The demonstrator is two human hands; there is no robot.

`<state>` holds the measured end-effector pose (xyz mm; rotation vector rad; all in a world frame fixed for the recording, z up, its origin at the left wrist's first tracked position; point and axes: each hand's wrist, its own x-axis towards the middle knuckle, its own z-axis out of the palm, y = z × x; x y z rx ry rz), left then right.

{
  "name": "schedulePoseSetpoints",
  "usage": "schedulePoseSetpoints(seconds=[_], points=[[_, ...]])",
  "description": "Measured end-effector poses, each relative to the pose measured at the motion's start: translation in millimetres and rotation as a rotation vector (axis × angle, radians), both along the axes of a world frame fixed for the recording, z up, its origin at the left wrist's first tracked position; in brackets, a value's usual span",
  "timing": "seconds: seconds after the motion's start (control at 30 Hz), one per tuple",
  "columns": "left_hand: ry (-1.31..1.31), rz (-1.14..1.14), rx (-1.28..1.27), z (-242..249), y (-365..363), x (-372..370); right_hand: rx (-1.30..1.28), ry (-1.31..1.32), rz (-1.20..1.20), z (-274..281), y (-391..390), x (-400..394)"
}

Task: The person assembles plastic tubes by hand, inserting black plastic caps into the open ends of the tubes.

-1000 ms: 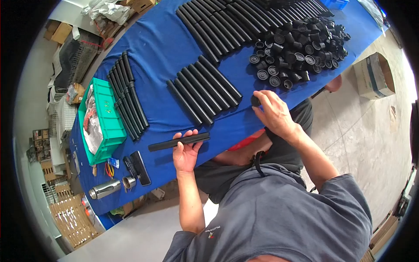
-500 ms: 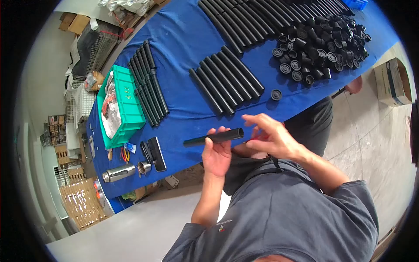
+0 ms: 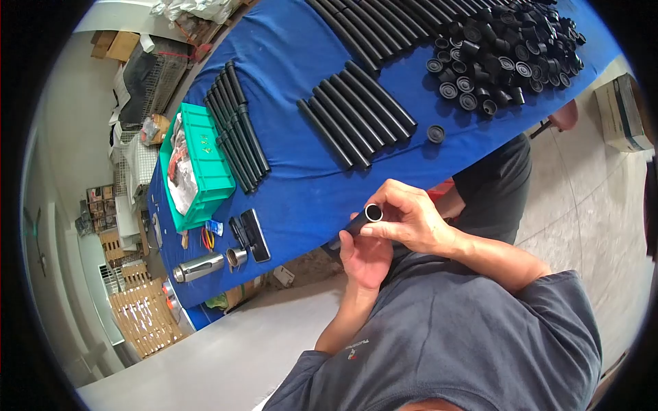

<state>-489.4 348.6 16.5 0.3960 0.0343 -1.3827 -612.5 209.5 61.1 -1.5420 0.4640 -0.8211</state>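
Note:
A black plastic tube [image 3: 354,226] is held in front of my body, its open round end turned up toward me. My left hand [image 3: 367,259] grips the tube from below, thumb along its side. Near the open end, my right hand [image 3: 411,218] closes thumb and fingers around the tube. On the blue cloth beyond lies a row of several black tubes [image 3: 360,113]. A single black end cap [image 3: 435,133] sits to the right of that row, close to a large heap of black caps [image 3: 504,61].
More tubes [image 3: 236,130] lie beside a green crate [image 3: 211,164] on the left. A phone [image 3: 256,235], a steel flask [image 3: 199,267], a metal cup [image 3: 236,257] and pliers [image 3: 208,238] rest near the table's front left edge. A cardboard box [image 3: 622,113] stands on the floor at right.
My right hand has come in from the right and taken hold of the tube near its end. The tube has tilted, so its opening now faces up toward me.

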Motion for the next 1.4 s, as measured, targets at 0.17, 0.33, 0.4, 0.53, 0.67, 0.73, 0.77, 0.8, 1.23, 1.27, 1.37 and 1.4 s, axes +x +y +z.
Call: schedulePoseSetpoints(seconds=[0.17,0.33,0.4,0.53,0.67,0.73,0.77,0.8,1.23,1.27,1.37,1.4], points=[[0.017,0.040,-0.079,-2.4,-5.6,-9.1,0.099,0.110,0.014,-0.9,-4.4,-4.8],[-0.119,0.050,-0.045,2.5,-6.8,6.1,-0.356,0.224,-0.071,-4.2,-25.3,-19.8],[-0.248,0.112,-0.020,11.9,-15.9,12.6,-0.730,0.323,-0.305,-5.9,-48.4,-32.8],[-0.306,0.149,0.013,11.1,-21.2,29.4,-0.795,0.736,-0.450,-7.7,-85.0,-42.1],[-0.245,0.110,-0.029,7.5,-29.7,30.2,-0.802,0.889,-0.311,-39.5,-96.0,-42.4],[-0.230,0.108,-0.041,5.5,-32.3,29.5,-0.706,0.885,-0.268,-41.9,-94.5,-44.0],[-0.254,0.114,-0.042,6.1,-33.5,28.6,-0.718,0.815,-0.297,-46.4,-93.6,-46.3],[-0.246,0.123,-0.046,5.3,-34.7,29.2,-0.671,0.731,-0.319,-40.3,-90.9,-47.7],[-0.433,0.155,0.044,30.7,-54.8,17.1,0.468,0.018,0.196,-17.7,-31.9,-35.6],[-0.465,0.161,0.048,31.1,-54.3,18.2,0.416,0.027,0.189,-18.4,-31.0,-35.2],[-0.454,0.173,0.072,34.0,-54.5,16.2,0.268,0.067,0.160,-18.2,-26.7,-35.4],[-0.455,0.183,0.066,35.8,-54.8,14.0,0.221,0.086,0.147,-14.3,-25.5,-34.4]])
